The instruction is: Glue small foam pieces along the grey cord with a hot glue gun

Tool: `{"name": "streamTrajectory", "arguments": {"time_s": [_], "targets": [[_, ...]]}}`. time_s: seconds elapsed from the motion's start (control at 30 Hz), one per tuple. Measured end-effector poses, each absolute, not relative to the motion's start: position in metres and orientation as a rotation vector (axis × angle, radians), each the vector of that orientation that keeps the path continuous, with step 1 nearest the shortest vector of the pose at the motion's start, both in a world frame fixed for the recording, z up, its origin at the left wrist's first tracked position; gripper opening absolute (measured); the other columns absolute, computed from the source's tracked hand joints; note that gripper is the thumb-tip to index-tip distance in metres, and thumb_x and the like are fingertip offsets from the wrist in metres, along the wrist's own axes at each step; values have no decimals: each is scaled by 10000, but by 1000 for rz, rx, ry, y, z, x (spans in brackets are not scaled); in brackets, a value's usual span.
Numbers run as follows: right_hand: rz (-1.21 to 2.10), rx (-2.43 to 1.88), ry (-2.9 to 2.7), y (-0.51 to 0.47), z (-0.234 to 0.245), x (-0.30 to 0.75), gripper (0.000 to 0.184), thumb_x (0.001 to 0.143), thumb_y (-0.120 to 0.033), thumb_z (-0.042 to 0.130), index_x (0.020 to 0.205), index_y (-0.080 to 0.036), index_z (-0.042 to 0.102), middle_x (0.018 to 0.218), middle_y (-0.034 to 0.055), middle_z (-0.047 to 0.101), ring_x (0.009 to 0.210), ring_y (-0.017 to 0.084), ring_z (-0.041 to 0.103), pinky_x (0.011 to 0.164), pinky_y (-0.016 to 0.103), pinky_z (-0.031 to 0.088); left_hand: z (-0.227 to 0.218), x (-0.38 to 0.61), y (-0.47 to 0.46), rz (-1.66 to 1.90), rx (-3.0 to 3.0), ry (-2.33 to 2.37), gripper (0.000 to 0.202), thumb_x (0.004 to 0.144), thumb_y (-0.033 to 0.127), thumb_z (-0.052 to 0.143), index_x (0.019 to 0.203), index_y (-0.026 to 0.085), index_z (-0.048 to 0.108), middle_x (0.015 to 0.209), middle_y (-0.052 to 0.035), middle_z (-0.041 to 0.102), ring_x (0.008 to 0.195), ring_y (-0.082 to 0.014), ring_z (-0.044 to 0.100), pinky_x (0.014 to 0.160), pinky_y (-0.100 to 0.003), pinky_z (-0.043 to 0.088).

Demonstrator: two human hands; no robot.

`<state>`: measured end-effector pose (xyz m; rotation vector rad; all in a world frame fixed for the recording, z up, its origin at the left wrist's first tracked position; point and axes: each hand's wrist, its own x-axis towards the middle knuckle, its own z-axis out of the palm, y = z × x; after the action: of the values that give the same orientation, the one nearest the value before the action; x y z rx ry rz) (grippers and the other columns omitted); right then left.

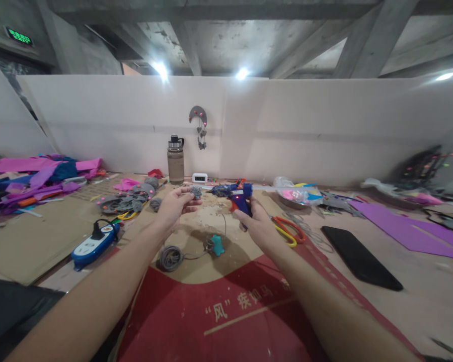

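Note:
My right hand (255, 218) is closed round the handle of a blue glue gun (230, 191), its nozzle pointing left. Facing that nozzle, my left hand (179, 205) pinches a small grey felt piece (196, 192) between thumb and fingers. Nozzle and felt piece are close; whether they touch I cannot tell. Below the hands, a teal star-like felt piece (218, 245) lies on the cardboard, with a grey cord running from it to a coil of grey cord (171, 258).
Left are a blue power strip (94, 245), a tray of grey felt pieces (117, 202) and purple scraps (41, 176). A bottle (175, 163) and small clock (200, 178) stand behind. Right are scissors (292, 229), a phone (358, 254) and a bowl of bits (298, 196).

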<state>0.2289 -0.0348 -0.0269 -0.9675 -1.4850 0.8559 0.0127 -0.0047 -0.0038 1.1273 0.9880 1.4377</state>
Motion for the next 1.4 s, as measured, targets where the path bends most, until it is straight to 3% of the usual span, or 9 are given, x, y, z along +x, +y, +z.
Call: {"name": "streamTrajectory", "arguments": {"time_s": [0.13,0.33,0.47,0.53,0.67,0.77,0.93,1.07,1.4], "targets": [[1122,-1066,-1325,-21,-39,225,222,740,-289,530,927,-204,445,682,-36,513,464,77,413,387,196,343,-5,15,-5,1470,1139,956,231,707,123,625,934,138,587,816,-62,679,653,-137,661,503,-194,489],[1029,-1597,-1569,-11,-49,220,132,832,-275,414,867,-172,489,616,17,544,501,147,546,485,270,426,-7,22,-7,1448,1199,930,242,659,103,667,891,124,602,714,-16,635,629,-119,641,523,-189,481],[532,-1667,-1721,-18,-45,225,131,760,-278,560,787,-149,560,880,141,608,875,249,590,764,359,431,-9,24,-6,1414,1198,967,263,640,116,692,881,119,589,711,-24,639,614,-115,627,523,-198,470],[241,-1579,-1823,-24,-40,227,136,773,-282,551,798,-155,592,963,138,600,978,245,544,845,359,396,-8,25,-7,1405,1203,984,275,621,138,715,864,119,588,713,-21,635,607,-112,620,518,-199,460],[259,-1215,-1818,-34,-27,224,188,849,-292,452,911,-182,591,923,71,608,865,181,550,774,317,430,-7,29,-12,1358,1257,1007,298,599,206,743,847,123,601,729,-13,624,601,-104,606,510,-197,438],[271,-1078,-1760,-40,-20,220,189,849,-293,472,961,-183,576,936,71,594,804,169,544,728,310,441,-9,33,-15,1312,1349,1003,286,605,254,742,824,125,611,719,-16,623,590,-105,596,511,-207,434],[190,-1027,-1793,-47,-17,215,181,842,-272,505,984,-197,589,980,78,566,894,185,530,792,325,432,-13,38,-18,1235,1504,1008,263,618,289,733,800,135,621,640,-20,623,576,-124,585,527,-234,442],[98,-1057,-1837,-48,-18,213,121,833,-241,522,908,-197,606,942,64,580,921,190,521,821,327,415,-13,42,-21,1153,1580,1042,252,631,308,724,792,140,630,627,-27,636,571,-135,589,539,-249,450],[28,-1145,-1792,-40,-23,208,37,744,-166,517,729,-183,546,766,44,584,757,173,524,686,288,399,-17,49,-27,1124,1504,935,208,646,281,715,787,148,639,619,-15,619,564,-120,564,543,-242,435]]}}
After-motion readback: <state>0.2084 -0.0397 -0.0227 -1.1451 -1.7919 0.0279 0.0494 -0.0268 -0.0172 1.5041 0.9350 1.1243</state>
